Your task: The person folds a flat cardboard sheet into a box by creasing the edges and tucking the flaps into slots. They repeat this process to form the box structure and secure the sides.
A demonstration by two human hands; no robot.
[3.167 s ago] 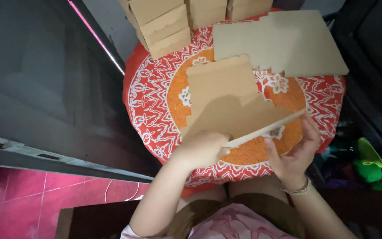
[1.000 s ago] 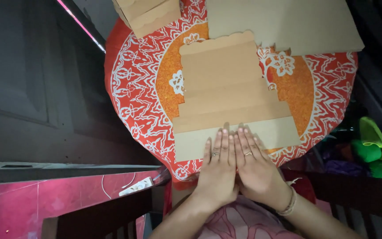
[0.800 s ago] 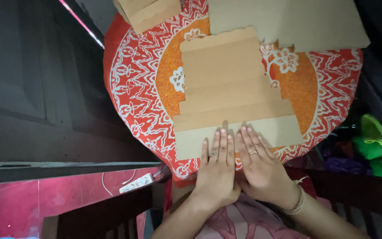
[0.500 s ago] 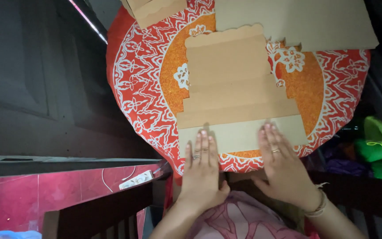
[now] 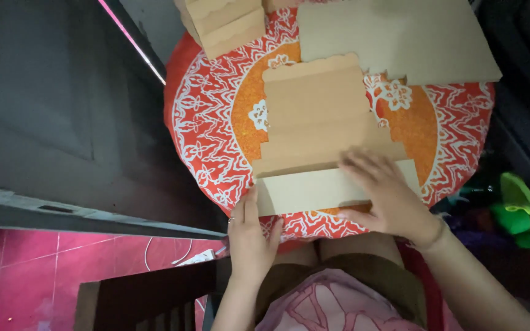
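Flat cardboard blank [image 5: 323, 132] lies in the middle of the round table [image 5: 210, 141], which is covered in a red and orange patterned cloth. Its near flap is folded over, pale side up. Right hand [image 5: 384, 196] rests palm down on that flap, fingers spread and flat, pressing rather than gripping. Left hand [image 5: 249, 230] sits at the flap's near left corner, thumb along the edge, fingers straight, clasping nothing. So the blank lies under the right palm and just beyond the left. Sheets [image 5: 400, 37] lie at the far right, touching the blank's top. Folded boxes [image 5: 225, 21] are stacked far left.
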